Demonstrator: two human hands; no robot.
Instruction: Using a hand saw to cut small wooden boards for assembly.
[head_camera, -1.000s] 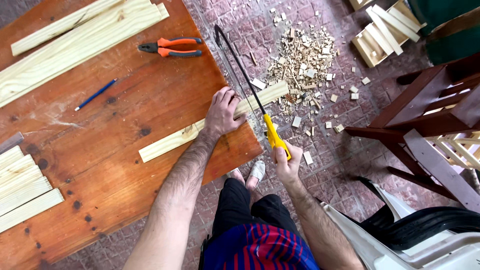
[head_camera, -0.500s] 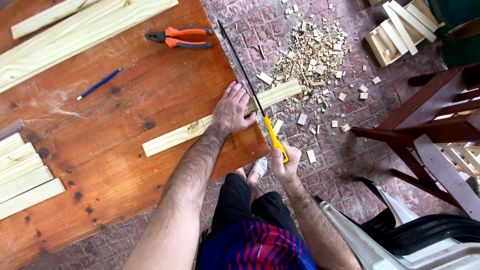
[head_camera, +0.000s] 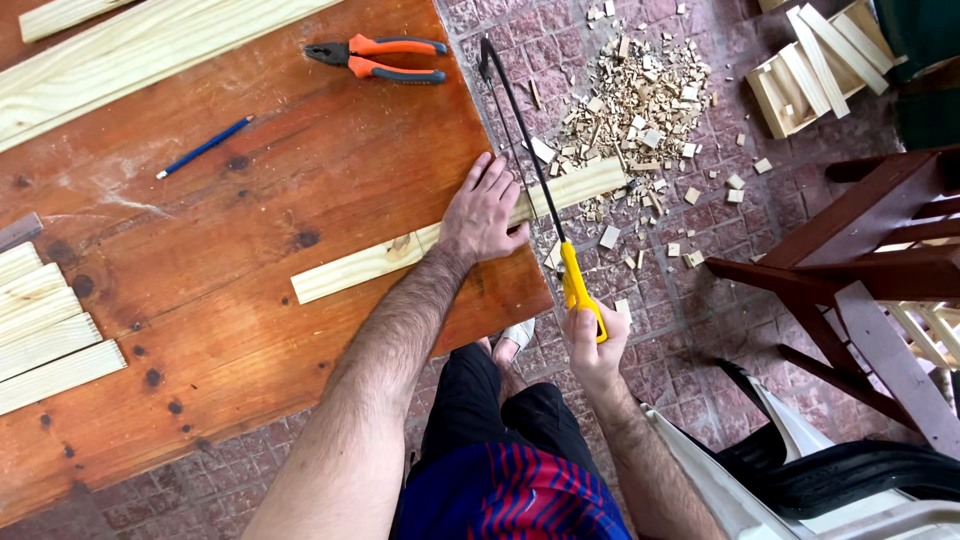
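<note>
My left hand (head_camera: 486, 212) presses flat on a pale wooden slat (head_camera: 372, 264) that lies across the reddish wooden table (head_camera: 250, 330) and sticks out past its right edge. My right hand (head_camera: 592, 347) grips the yellow handle of a black-framed hacksaw (head_camera: 532, 170). The saw blade crosses the overhanging part of the slat just beyond the table edge, close to my left fingers.
Orange-handled pliers (head_camera: 380, 58) and a blue pencil (head_camera: 205, 147) lie on the table, with long planks (head_camera: 120, 50) at the top and cut slats (head_camera: 45, 340) at the left. Wood offcuts (head_camera: 640, 100) litter the brick floor. A dark wooden chair (head_camera: 860, 260) stands right.
The view has shifted slightly. The saw sits a little further forward across the slat; my left hand still holds the slat down.
</note>
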